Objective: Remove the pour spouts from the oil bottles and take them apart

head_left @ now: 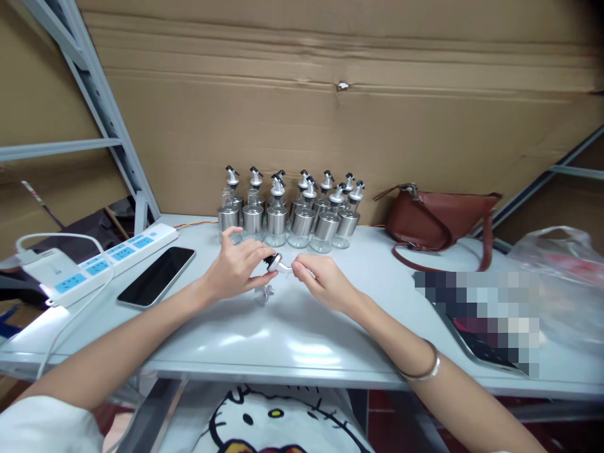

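Observation:
My left hand (pixel 238 264) pinches the black ribbed base of a silver pour spout (pixel 274 261) between thumb and fingers, the spout lying on its side just above the table. My right hand (pixel 325 280) is closed at the spout's narrow tip, its fingers covering the end. Under the hands, a small greyish, clear-looking piece (pixel 263 294) rests on the table; its kind is unclear. Behind my hands stand several glass oil bottles with steel sleeves, most topped with silver and black spouts. A front-left bottle (pixel 229 217) and the bottle beside it (pixel 253 220) have bare glass necks.
On the left are a black phone (pixel 156 277) and a white power strip (pixel 113 261) with a plugged-in charger and cable. To the right lie a brown handbag (pixel 434 217), a partly blurred tablet-like object (pixel 476 349) and a clear plastic bag (pixel 566 283). Cardboard (pixel 283 113) backs the table.

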`<action>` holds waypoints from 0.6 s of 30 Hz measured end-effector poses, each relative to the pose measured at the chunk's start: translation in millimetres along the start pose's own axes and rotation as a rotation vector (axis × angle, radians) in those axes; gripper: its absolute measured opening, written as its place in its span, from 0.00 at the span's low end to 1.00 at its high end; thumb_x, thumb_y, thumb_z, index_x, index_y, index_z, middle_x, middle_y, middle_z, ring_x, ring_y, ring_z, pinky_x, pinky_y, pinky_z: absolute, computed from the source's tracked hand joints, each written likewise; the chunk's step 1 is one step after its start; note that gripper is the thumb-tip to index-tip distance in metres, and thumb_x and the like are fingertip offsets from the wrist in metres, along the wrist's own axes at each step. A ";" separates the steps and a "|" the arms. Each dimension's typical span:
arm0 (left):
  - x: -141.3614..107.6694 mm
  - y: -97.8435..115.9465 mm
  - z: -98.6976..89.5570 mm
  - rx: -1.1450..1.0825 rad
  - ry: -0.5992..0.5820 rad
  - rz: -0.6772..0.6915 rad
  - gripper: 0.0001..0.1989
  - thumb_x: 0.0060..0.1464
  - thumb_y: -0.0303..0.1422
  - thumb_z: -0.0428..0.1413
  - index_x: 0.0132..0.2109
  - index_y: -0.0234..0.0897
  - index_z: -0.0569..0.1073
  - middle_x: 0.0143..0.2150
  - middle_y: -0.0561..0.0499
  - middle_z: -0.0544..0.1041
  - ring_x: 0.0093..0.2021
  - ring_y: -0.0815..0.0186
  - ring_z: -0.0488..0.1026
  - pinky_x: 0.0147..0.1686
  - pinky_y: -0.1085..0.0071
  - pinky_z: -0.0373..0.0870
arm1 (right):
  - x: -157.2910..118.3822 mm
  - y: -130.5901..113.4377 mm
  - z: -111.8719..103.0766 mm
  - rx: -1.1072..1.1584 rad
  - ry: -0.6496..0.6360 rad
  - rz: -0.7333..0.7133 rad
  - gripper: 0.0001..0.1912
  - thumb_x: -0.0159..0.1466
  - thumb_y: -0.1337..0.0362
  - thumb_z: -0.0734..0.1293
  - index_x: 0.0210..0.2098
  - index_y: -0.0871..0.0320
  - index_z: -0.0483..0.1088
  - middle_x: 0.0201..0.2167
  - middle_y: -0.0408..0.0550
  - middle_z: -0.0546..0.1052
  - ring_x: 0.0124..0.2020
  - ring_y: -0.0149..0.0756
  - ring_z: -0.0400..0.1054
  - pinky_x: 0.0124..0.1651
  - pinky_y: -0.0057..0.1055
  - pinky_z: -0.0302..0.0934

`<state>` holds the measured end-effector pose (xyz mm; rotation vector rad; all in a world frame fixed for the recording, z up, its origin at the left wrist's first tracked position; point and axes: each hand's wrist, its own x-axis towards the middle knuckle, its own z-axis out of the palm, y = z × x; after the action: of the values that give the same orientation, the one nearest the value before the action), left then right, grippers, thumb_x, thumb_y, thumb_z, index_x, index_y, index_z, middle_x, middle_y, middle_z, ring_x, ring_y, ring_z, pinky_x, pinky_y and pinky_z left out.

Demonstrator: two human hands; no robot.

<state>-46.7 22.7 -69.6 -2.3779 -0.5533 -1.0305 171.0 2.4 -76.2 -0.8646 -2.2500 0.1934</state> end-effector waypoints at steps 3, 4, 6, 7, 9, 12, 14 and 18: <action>-0.3 0.3 0.4 -0.004 -0.039 -0.018 0.08 0.61 0.35 0.50 0.45 0.37 0.65 0.35 0.53 0.79 0.33 0.66 0.75 0.52 0.57 0.50 | 0.5 -1.0 -1.0 -0.030 -0.010 -0.057 0.16 0.69 0.63 0.52 0.27 0.58 0.61 0.21 0.42 0.66 0.23 0.29 0.58 0.29 0.26 0.52; -0.5 0.5 0.9 -0.004 -0.050 -0.021 0.07 0.61 0.35 0.49 0.44 0.37 0.65 0.34 0.53 0.79 0.33 0.66 0.75 0.52 0.57 0.50 | 0.7 -0.7 -1.3 -0.048 -0.011 -0.081 0.15 0.69 0.63 0.52 0.28 0.58 0.62 0.23 0.43 0.67 0.24 0.30 0.59 0.30 0.26 0.53; -1.1 0.8 2.0 0.005 -0.062 -0.023 0.08 0.62 0.35 0.48 0.44 0.36 0.65 0.33 0.52 0.79 0.32 0.66 0.75 0.52 0.57 0.50 | 1.0 0.4 -1.7 -0.084 -0.013 -0.115 0.14 0.69 0.64 0.52 0.32 0.59 0.64 0.25 0.45 0.69 0.26 0.31 0.61 0.32 0.27 0.54; -1.5 0.8 2.5 0.011 -0.067 -0.026 0.08 0.62 0.35 0.47 0.44 0.36 0.65 0.33 0.52 0.79 0.32 0.66 0.75 0.52 0.57 0.50 | 1.0 0.9 -1.8 -0.098 -0.014 -0.123 0.14 0.70 0.64 0.51 0.32 0.59 0.64 0.26 0.46 0.70 0.26 0.32 0.61 0.32 0.28 0.55; -2.4 0.5 3.2 0.018 -0.077 -0.038 0.08 0.63 0.36 0.47 0.44 0.37 0.66 0.34 0.52 0.79 0.33 0.65 0.75 0.52 0.57 0.50 | 0.9 1.7 -2.3 -0.113 -0.022 -0.130 0.14 0.70 0.64 0.51 0.34 0.59 0.64 0.27 0.48 0.71 0.27 0.33 0.62 0.33 0.29 0.56; -3.6 -0.2 3.8 0.022 -0.089 -0.053 0.09 0.63 0.36 0.47 0.46 0.37 0.66 0.35 0.51 0.79 0.35 0.65 0.75 0.53 0.57 0.49 | 0.3 2.1 -3.3 -0.118 -0.047 -0.129 0.13 0.70 0.64 0.51 0.36 0.59 0.64 0.30 0.49 0.72 0.29 0.35 0.64 0.34 0.30 0.57; -4.1 -0.6 4.3 0.030 -0.092 -0.055 0.10 0.63 0.36 0.47 0.48 0.37 0.65 0.36 0.50 0.79 0.36 0.64 0.75 0.53 0.56 0.49 | 0.1 2.2 -3.8 -0.115 -0.067 -0.118 0.13 0.70 0.64 0.51 0.37 0.59 0.64 0.31 0.50 0.72 0.31 0.36 0.64 0.35 0.31 0.57; -4.5 -0.8 6.2 0.027 -0.110 -0.040 0.11 0.64 0.36 0.46 0.49 0.36 0.64 0.38 0.47 0.79 0.36 0.63 0.75 0.52 0.57 0.50 | 0.2 2.6 -2.7 -0.108 -0.086 -0.091 0.13 0.70 0.62 0.50 0.33 0.57 0.61 0.28 0.47 0.70 0.27 0.34 0.61 0.32 0.30 0.55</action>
<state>-46.5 26.1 -76.6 -2.4196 -0.6531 -0.9080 174.1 4.2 -75.0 -0.8217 -2.3927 0.0683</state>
